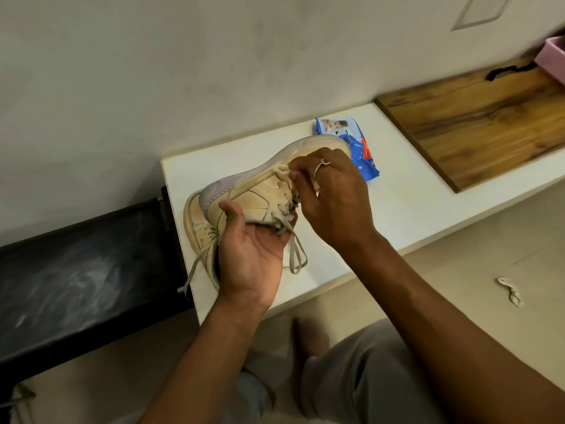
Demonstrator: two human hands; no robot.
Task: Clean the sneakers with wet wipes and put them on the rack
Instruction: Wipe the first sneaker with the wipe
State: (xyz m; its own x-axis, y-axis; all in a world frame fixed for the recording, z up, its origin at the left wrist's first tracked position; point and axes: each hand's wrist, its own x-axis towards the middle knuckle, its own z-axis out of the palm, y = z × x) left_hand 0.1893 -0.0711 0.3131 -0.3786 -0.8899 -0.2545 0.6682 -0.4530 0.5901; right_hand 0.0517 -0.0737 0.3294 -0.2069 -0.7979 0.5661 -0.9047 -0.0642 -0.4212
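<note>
A beige sneaker (253, 191) with a lilac patch is held on its side above the white tabletop (403, 191). My left hand (250, 249) cups it from below at the collar, thumb on its side. My right hand (330, 191), with a ring on one finger, presses on the lace area; a bit of white wipe seems to show between its fingers. Loose laces hang down. Beneath the held shoe a second beige sneaker (198, 237) lies at the table's left edge. A blue wet-wipes pack (363, 154) lies behind my right hand.
A wooden board (477, 123) covers the table's right part, with a pink container (553, 59) at its far corner. A black bench-like surface (76, 270) stands left of the table. A crumpled used wipe (509, 290) lies on the floor at right. My knee is below.
</note>
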